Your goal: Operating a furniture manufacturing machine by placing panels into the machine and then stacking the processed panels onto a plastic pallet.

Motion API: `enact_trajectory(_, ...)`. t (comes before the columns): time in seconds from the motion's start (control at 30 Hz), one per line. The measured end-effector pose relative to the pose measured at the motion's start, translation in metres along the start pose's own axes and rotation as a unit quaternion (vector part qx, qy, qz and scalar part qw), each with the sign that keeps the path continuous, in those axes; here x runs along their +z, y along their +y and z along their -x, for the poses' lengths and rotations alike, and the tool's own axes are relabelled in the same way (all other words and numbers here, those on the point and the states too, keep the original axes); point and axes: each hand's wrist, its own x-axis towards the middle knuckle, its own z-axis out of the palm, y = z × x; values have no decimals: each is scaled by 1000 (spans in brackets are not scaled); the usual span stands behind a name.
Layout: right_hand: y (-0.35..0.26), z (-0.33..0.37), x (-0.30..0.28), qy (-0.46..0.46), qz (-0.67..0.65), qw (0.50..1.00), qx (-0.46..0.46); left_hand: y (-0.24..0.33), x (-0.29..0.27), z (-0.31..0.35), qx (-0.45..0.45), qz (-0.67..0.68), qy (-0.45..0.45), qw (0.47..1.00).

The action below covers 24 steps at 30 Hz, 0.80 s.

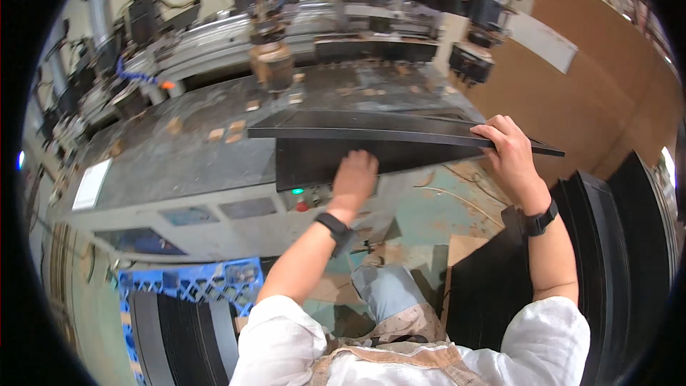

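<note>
A long black panel lies tilted across the near edge of a machine table, its right end sticking out past the table. My right hand is closed on its right part, fingers over the top and thumb by the near edge. Below it shows a second black panel, partly covered by the upper one; whether the two are joined, I cannot tell. My left hand is in front of this lower surface, under the upper panel's edge. Motion smears its fingers, so their grip cannot be made out.
Drilling heads hang over the grey machine table, where small wooden blocks are scattered. A red button sits on its front. More black panels stand at right and on a blue pallet at left. Brown boards stand behind.
</note>
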Motion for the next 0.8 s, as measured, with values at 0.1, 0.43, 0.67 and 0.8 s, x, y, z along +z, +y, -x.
enact_trajectory(0.1, 25, -14, 54, -59, -56, 996, -47, 21, -62, 56, 33, 7, -1, 999)
enact_trajectory(0.43, 76, -9, 170, -182, -127, 973, -57, -29, -202, 294, -82, -33, -234, 968)
enact_trajectory(0.67, 71, -28, 228, -160, -111, 980, -47, -73, -190, 500, -377, -147, -263, 876)
enact_trajectory(0.8, 52, -38, 251, -134, -91, 983, -87, -41, -214, 604, -574, -171, -287, 748)
